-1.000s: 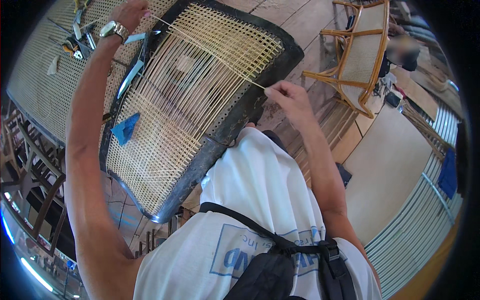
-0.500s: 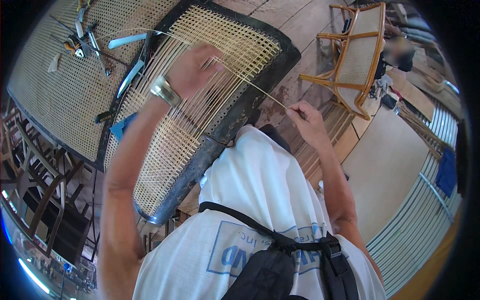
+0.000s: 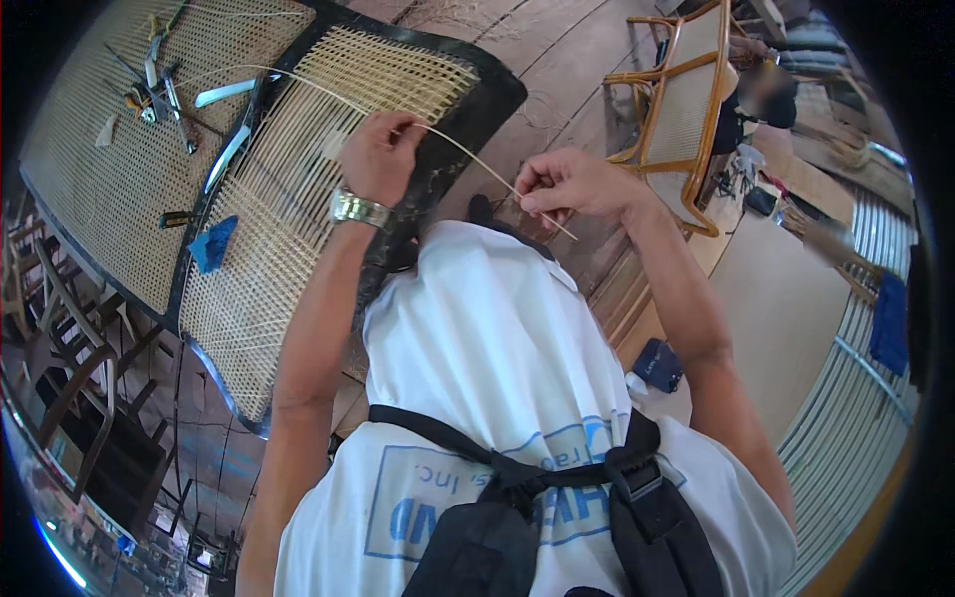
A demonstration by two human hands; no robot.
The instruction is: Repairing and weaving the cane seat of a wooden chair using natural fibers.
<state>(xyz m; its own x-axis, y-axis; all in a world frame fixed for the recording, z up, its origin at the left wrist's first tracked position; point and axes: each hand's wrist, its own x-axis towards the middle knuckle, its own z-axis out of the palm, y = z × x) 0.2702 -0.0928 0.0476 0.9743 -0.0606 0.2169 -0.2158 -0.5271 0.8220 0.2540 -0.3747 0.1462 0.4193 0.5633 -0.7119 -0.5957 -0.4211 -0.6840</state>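
Observation:
A thin, pale cane strand [image 3: 466, 151] stretches between my two hands. My left hand [image 3: 380, 157], with a metal watch at its wrist, pinches the strand above the edge of a dark-framed woven cane panel [image 3: 264, 264]. From there the strand runs on in a loose arc over the panel toward the upper left. My right hand [image 3: 562, 186] is closed on it near its free end, beyond the panel's right side. Rows of parallel strands without cross weave show in the panel's middle; its two ends are woven.
Pliers and other hand tools [image 3: 164, 99] lie on the left cane panel [image 3: 95, 189]. A blue cloth piece [image 3: 211, 246] and a white-bladed tool [image 3: 227, 159] are by the frame bar. A rattan chair [image 3: 681, 109] stands at upper right, near another person [image 3: 766, 99].
My left hand has moved from over the strands to the panel's right edge. My right hand has moved up and left, holding the strand a little short of its tip.

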